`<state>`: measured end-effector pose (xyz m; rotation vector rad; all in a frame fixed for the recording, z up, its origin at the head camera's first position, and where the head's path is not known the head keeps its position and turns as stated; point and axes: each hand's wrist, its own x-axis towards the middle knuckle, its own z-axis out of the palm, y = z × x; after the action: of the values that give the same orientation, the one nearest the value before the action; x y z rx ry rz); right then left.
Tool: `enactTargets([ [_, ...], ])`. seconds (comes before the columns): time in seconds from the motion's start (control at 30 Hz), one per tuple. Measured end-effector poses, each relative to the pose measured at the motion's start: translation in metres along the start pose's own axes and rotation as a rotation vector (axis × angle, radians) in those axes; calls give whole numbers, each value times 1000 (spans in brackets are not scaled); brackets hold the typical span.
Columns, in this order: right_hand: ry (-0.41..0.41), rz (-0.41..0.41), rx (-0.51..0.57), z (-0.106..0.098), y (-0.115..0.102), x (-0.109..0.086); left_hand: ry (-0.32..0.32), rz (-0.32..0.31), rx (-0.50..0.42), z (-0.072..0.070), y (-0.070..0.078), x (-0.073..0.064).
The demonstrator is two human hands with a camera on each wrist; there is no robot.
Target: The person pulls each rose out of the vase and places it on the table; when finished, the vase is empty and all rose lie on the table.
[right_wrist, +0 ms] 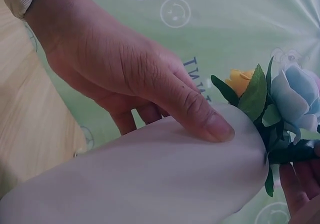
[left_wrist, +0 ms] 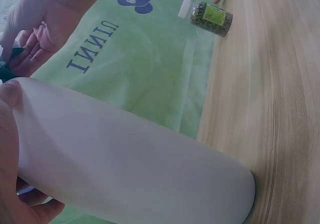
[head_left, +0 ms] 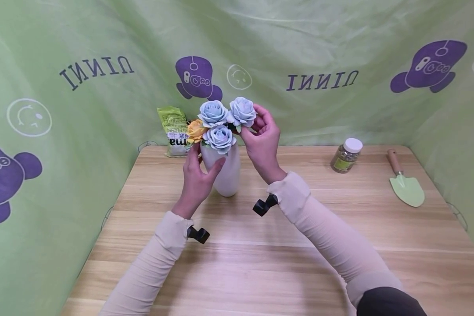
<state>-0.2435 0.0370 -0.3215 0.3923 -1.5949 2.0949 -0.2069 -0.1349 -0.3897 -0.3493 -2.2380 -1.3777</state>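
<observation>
The left hand (head_left: 196,177), thumb and fingers wide apart, grips the white vase (head_left: 228,179) near its mouth; alongside, the right hand (head_left: 265,139) pinches a blue rose (head_left: 242,112) by its green stem (right_wrist: 296,153)

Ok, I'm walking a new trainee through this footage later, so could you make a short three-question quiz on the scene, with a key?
1. True or false: the left hand grips the white vase near its mouth.

2. How many blue roses show in the head view?
A) two
B) three
C) four

3. Which is nearer the vase, the white-lidded jar or the trowel?

Key:
1. True
2. B
3. The white-lidded jar
</observation>
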Motion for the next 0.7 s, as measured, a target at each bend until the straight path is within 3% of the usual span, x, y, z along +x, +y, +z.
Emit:
enactTargets([
  [0.4, 7, -19, -26, 2, -2, 0, -21, -26, 20, 1, 3, 0],
  [0.7, -18, -81, -21, 3, -2, 0, -22, -32, 20, 0, 1, -1],
])
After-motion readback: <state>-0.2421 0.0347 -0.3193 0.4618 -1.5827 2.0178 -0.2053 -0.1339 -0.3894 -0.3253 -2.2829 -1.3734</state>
